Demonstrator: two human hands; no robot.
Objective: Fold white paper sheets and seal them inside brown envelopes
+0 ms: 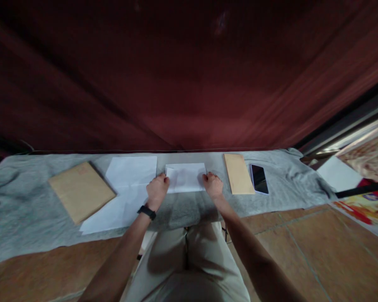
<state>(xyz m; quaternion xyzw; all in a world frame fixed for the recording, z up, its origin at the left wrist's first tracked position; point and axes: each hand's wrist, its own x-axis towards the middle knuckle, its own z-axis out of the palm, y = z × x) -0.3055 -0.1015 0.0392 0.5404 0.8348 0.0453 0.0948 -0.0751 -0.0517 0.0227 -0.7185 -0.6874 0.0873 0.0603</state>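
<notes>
Between both hands (158,188) (213,184) | folded white paper (186,178) | held at both sides

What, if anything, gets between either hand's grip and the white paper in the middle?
Nothing visible does: the left grip is at the left edge of the white paper, the right grip at its right edge. The phone lies farther right, out of the way.

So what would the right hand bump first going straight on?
The right hand would first meet the white paper it holds; beyond that, probably the dark red cloth, though depth is unclear.
</notes>
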